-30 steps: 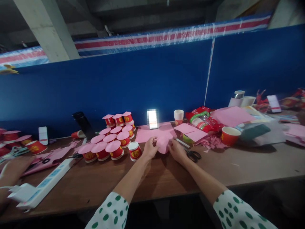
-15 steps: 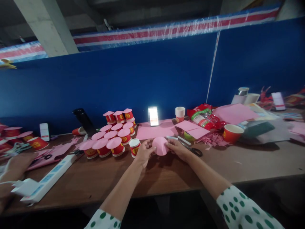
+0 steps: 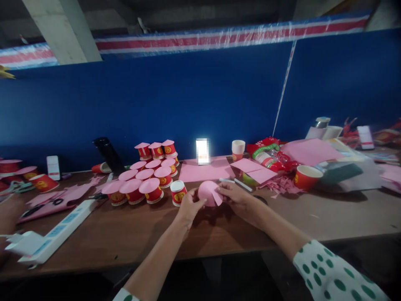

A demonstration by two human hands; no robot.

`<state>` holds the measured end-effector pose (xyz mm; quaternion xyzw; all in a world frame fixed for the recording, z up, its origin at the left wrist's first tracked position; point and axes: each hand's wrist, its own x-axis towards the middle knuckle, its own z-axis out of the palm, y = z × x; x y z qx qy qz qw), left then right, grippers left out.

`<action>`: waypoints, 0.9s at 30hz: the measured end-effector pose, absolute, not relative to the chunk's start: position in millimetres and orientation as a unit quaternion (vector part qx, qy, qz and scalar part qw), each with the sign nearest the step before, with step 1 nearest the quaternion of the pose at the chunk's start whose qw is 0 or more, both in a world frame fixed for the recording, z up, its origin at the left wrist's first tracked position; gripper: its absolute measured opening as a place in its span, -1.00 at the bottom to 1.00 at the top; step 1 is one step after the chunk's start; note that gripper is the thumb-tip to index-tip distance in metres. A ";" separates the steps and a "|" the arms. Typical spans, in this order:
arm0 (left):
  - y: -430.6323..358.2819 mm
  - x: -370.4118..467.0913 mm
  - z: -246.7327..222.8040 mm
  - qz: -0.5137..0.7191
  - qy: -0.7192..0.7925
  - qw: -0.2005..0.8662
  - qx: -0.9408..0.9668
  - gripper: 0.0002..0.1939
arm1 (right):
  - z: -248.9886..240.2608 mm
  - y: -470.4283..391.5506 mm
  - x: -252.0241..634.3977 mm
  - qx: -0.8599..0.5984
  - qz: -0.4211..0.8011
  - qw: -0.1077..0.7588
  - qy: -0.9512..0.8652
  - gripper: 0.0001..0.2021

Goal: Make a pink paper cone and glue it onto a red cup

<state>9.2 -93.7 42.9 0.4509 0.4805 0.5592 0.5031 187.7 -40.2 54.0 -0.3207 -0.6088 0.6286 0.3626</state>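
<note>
A round pink paper disc (image 3: 208, 192) is held above the table's front half, with a slit open on its right side. My left hand (image 3: 191, 205) pinches its left edge between thumb and fingers. On the right, my right hand (image 3: 233, 195) grips the edge beside the slit. Just left of my left hand, a red cup with a white top (image 3: 178, 193) stands upside down, with no pink disc on it. Farther left, several red cups (image 3: 151, 191) stand in rows with pink paper tops.
A power strip (image 3: 59, 234) and another person's hand (image 3: 12, 211) are at the left. Behind my hands lie pink sheets (image 3: 216, 169), a lit phone (image 3: 203, 151) and white sticks (image 3: 243, 185). An orange cup (image 3: 307, 177) stands right, beside paper scraps (image 3: 286, 184).
The disc's slit has opened, and a flap on its right now stands apart. My right hand has shifted slightly along the edge. The view has turned a little.
</note>
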 end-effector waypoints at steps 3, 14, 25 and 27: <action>-91.9 4.4 39.0 0.569 0.488 0.445 0.490 -0.55 | 59.7 -41.3 190.0 -0.314 0.600 0.326 -0.659 -0.67; -105.3 12.5 50.7 0.568 0.479 0.543 0.391 -0.70 | 71.0 -60.4 183.1 -0.344 0.585 0.338 -0.653 -0.69; -110.6 19.1 58.2 0.563 0.452 0.604 0.337 -0.71 | 67.8 -59.4 182.0 -0.330 0.582 0.376 -0.641 -0.69; -110.2 19.7 56.9 0.566 0.452 0.603 0.333 -0.71 | 67.2 -60.1 181.1 -0.333 0.584 0.380 -0.636 -0.68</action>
